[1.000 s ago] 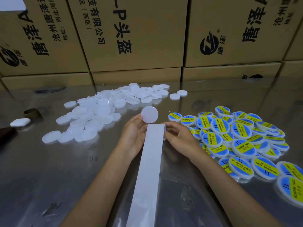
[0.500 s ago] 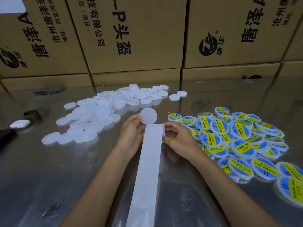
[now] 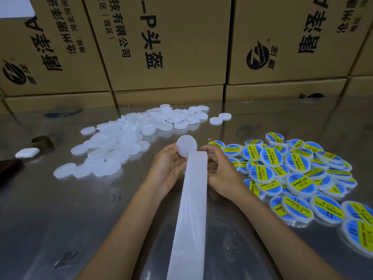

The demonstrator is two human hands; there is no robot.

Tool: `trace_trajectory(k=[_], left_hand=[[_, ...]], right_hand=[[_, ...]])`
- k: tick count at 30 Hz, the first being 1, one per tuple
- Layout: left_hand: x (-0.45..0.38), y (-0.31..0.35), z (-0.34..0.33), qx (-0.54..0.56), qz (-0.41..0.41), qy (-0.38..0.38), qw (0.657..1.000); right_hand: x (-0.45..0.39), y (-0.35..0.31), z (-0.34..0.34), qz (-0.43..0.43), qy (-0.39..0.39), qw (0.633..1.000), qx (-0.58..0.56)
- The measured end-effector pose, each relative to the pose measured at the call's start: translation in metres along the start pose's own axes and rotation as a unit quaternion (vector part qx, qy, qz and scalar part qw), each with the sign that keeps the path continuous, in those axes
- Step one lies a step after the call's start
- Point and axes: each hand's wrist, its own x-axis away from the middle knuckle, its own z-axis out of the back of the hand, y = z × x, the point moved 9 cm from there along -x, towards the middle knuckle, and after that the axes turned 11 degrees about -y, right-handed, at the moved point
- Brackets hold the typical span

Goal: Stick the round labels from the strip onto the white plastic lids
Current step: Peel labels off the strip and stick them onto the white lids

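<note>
White plastic, bare of any label, shows on the lid (image 3: 186, 146) that the left hand (image 3: 168, 169) holds up in front of the person, its fingers curled round the lower left rim. Compared with a second ago the lid sits a little lower and closer to the top end of the backing strip (image 3: 193, 209), so that its lower right edge now overlaps the strip's top left corner, where before a small gap showed between them. The hands themselves have barely shifted. That closing of the gap suggests the person is bringing the lid to meet the next label, so the sticking step looks about to begin, not done.

The right hand (image 3: 221, 170) grips the strip's right edge near its top, fingers curled behind it and thumb at the side; whether a label is already peeled and pinched there cannot be told, since the strip hides the fingertips. The strip runs down from between both hands toward the viewer, showing its blank white side.

On the steel table (image 3: 50, 219), the pile of unlabelled lids (image 3: 121, 142) lies to the left and beyond, well apart from the hands. The labelled lids (image 3: 292, 174), blue and yellow, heap up just beside the right hand. Cardboard boxes (image 3: 161, 47) stand behind.
</note>
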Motion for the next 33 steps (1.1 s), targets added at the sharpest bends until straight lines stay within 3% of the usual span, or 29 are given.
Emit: trace_trajectory(k=[7,12,17,27,33], left_hand=[[0.008,-0.018,-0.006,0.110,0.118,-0.062,0.985],[-0.002,-0.012,0.004,0.143,0.073,-0.035,0.986],[-0.010,-0.018,0.003,0.149,0.072,-0.065,0.984],[-0.016,-0.022,0.005,0.127,0.056,-0.039,0.990],[-0.007,-0.021,-0.013,0.046,0.067,-0.106,0.991]], right_hand=[[0.001,0.003,-0.003,-0.049,0.000,0.999,0.018],[0.002,-0.003,0.000,-0.039,0.025,0.998,0.049],[0.000,-0.002,0.003,-0.044,0.019,0.994,0.096],[0.002,-0.020,0.008,0.033,0.010,0.973,0.229],[0.005,-0.016,0.024,-0.004,0.049,0.978,0.203]])
